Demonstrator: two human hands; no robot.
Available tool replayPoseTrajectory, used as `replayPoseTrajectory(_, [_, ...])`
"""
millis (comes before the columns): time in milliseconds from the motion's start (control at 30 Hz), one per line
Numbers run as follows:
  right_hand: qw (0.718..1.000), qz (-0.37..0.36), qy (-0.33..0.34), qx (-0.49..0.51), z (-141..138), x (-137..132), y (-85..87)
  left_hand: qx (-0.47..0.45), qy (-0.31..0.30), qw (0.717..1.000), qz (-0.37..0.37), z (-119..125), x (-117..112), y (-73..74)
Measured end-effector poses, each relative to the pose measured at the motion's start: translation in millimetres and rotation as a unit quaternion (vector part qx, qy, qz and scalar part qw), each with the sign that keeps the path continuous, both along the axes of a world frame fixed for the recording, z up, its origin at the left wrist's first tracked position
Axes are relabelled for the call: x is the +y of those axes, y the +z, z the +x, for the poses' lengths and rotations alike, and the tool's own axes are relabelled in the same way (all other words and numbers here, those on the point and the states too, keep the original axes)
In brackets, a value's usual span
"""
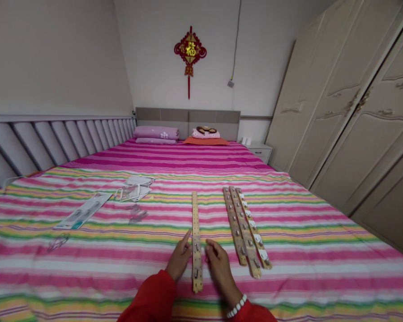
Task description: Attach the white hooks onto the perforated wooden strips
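A narrow wooden strip (195, 223) with rows of small holes lies lengthwise on the striped bedspread in front of me. Two metal hooks or clips (197, 246) sit on its near half; the far half shows bare holes. My left hand (180, 258) is at the strip's left edge, index finger stretched forward, holding nothing that I can see. On the other side, my right hand (220, 264) hovers just off the strip with bent fingers and the thumb apart. To the right lie three similar strips (242, 219) fitted with metal pieces, the outermost also carrying white pieces.
At left lie a flat blister card (83, 211), clear plastic packaging (134, 190), small clear pieces (138, 216) and a loose tangle of thin rings (58, 241). A padded bed rail (53, 138) runs along the left; wardrobes (349, 116) stand at right.
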State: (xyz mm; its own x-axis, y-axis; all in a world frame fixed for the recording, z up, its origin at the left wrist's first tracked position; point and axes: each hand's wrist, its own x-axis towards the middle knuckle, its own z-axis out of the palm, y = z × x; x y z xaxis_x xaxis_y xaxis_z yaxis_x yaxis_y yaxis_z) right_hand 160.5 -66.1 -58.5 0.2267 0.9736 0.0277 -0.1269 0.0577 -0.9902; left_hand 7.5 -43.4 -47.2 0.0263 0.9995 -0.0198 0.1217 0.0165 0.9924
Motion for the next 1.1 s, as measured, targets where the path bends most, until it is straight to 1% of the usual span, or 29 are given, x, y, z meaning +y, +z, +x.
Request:
replayPoseTrajectory(67, [0.999, -0.018, 0.008, 0.042, -3.1, -8.6, 1.8, -0.048, 0.015, 0.998, -0.037, -0.4, -7.4, 1.2])
replayPoseTrajectory(167, [0.998, -0.028, 0.014, 0.054, -6.1, -18.8, 6.4, -0.08, 0.037, 0.993, -0.074, -0.8, -21.9, 2.1])
replayPoseTrajectory(233, [0.998, -0.04, 0.02, 0.055, -7.0, -22.6, 9.1, -0.082, 0.054, 0.993, -0.069, -0.7, -32.2, 3.1])
replayPoseTrajectory(300, [0.996, -0.049, 0.024, 0.064, -7.8, -24.0, 10.3, -0.08, 0.068, 0.993, -0.046, 0.1, -41.7, 4.2])
replayPoseTrajectory(367, [0.996, -0.048, 0.022, 0.074, -9.0, -23.5, 10.3, -0.072, 0.066, 0.995, -0.032, 1.7, -49.7, 4.6])
replayPoseTrajectory(467, [0.996, -0.042, 0.017, 0.079, -11.2, -21.7, 10.5, -0.064, 0.049, 0.996, -0.038, 4.7, -57.9, 2.4])
replayPoseTrajectory(633, [0.997, -0.04, 0.012, 0.063, -13.2, -20.3, 16.4, -0.056, 0.056, 0.996, -0.04, 7.8, -61.7, -2.3])
replayPoseTrajectory(733, [0.998, -0.034, 0.016, 0.057, -13.0, -19.8, 18.2, -0.053, 0.05, 0.997, -0.036, 7.8, -61.2, -3.7])
replayPoseTrajectory(933, [0.999, -0.024, 0.01, 0.033, -12.9, -17.6, 14.2, -0.032, 0.057, 0.998, -0.008, 6.3, -59.2, -13.6])
replayPoseTrajectory(1033, [1.0, -0.015, 0.01, 0.019, -13.9, -18.1, 11.6, -0.005, 0.048, 0.999, 0.008, 4.7, -58.0, -19.9])
replayPoseTrajectory(1100, [1.0, -0.008, 0.002, 0.015, -14.8, -19.1, 8.7, 0.022, 0.04, 0.998, 0.031, 3.5, -57.6, -23.6])
